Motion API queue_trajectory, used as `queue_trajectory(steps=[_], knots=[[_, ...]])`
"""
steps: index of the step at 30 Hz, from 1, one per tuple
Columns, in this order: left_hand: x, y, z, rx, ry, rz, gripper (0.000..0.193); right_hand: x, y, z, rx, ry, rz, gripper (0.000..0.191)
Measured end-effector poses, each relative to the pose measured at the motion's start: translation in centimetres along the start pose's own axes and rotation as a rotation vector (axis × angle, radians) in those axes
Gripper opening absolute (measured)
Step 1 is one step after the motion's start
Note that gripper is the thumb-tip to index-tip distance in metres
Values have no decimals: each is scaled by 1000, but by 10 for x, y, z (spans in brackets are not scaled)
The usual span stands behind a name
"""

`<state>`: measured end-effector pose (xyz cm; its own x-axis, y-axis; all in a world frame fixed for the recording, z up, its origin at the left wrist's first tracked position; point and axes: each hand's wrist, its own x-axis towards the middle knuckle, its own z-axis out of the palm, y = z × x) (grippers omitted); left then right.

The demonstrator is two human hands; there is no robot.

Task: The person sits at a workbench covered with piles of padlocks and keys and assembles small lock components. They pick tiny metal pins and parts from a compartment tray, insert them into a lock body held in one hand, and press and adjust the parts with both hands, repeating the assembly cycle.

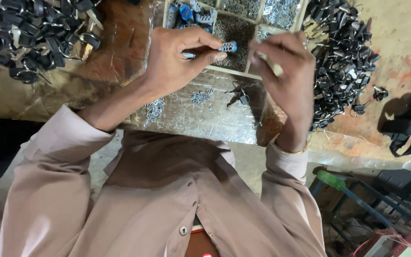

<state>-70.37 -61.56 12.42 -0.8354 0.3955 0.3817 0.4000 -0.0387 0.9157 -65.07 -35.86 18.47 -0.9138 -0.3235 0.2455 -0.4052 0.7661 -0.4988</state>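
Above the wooden tray [258,74] on the desk [200,116], head view: left hand [179,59] pinches a small blue-tipped metal cylinder [227,46] level; right hand [286,78] closes on a thin pale pin [271,65] just beside it. Best to steady both over the tray, line pin up with cylinder end. Black keys [343,57] right of tray.

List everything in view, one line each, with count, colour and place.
Small cylinder part: one, blue and silver, pinched in the left hand.
Thin tool: one, pale, in the right hand.
Divided tray: one, wooden, top centre, holding small metal parts.
Black pieces: many, heaped right; another heap top left.
Loose metal bits: several, silver, on the plastic-covered bench.
Shirt: one, beige, bottom.
Left hand: one.
Right hand: one.
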Motion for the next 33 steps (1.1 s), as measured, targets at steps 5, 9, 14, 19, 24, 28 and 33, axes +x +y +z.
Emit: queue_trajectory(steps=[5, 9, 14, 19, 24, 28, 33], knots=[[-4, 3, -3, -4, -13, 13, 18, -42, -23, -11, -158, -249, -20, 24], [-8, 9, -2, -60, -15, -22, 17, -70, -47, 0, -285, -239, 126, 23], [-16, 25, -7, -81, 5, 10, 17, -96, -71, 15, -165, -116, 308, 27], [-48, 52, -26, -55, 39, -36, 17, -97, -108, 61, -10, 14, 232, 28], [-92, 73, -43, 22, 162, -46, 20, -73, -143, 95, -146, -110, 105, 54], [-131, 82, -45, -1, 236, -143, 21, -73, -149, 97, -152, -166, 68, 55], [-168, 81, -27, -47, 280, -321, 28, -113, -135, 89, -127, -146, -63, 42]])
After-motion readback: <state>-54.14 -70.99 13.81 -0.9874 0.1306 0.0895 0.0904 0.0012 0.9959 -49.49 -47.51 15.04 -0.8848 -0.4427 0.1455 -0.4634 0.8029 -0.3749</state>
